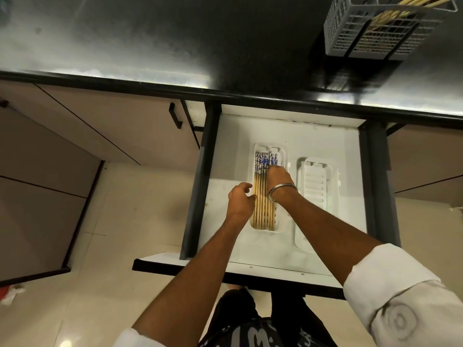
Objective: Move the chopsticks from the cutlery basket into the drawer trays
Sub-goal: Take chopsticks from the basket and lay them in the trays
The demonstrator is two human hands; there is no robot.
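A white drawer stands pulled out below the front edge of the dark bench. Two white trays lie side by side on its floor. The left tray holds a row of chopsticks lying parallel, their blue-and-white patterned ends toward the back of the drawer and their plain yellow ends toward the front. The right tray shows only its ribbed white bottom.

The left hand sits at the left edge of the left tray, about halfway along the row, with its fingers loosely curled and the fingertips touching or just beside the outermost stick; whether it pinches anything cannot be told. The right hand reaches over the right side of the same tray, its fingertips down on the chopsticks where the patterned part begins. Its fingers bend downward, but the view does not show whether they press or pinch a stick. A metal bangle circles the right wrist, and both arms have white sleeves pushed up.

At the far right corner of the bench stands a grey cutlery basket, well apart from the drawer, with more yellow chopsticks leaning inside it.
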